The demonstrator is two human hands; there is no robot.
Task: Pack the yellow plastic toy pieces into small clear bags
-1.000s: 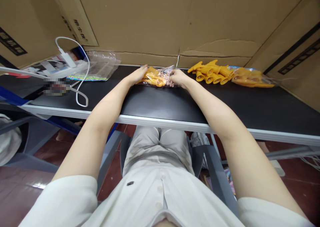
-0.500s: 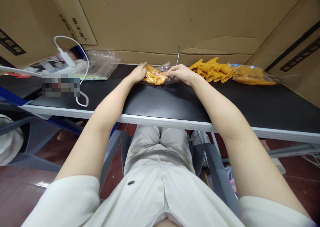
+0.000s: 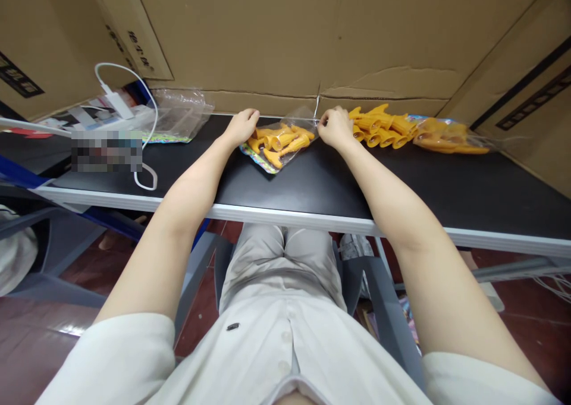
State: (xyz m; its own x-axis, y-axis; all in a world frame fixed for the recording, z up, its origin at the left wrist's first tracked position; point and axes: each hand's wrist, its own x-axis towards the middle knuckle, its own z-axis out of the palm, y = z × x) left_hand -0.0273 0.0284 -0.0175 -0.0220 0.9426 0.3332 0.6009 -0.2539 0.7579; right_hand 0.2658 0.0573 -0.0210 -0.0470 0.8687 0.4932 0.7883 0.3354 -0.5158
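A clear plastic bag with several orange-yellow, hollow-ended plastic pieces inside lies tilted on the black tabletop between my hands. A colourful printed edge shows at its near left corner. My left hand is closed at the bag's far left side, thumb and fingers together. Across from it, my right hand pinches the far right part of the bag. A thin, straight line of film runs between the two hands. The fingertips are partly hidden.
Right of my right hand lies a pile of loose orange-yellow pieces, beside another filled bag. Flat clear bags and a white cable are at left. Cardboard stands behind the black table.
The bag has been spread and turned, its printed corner now pointing towards me. My hands have moved slightly apart, the left one to the left and the right one to the right.
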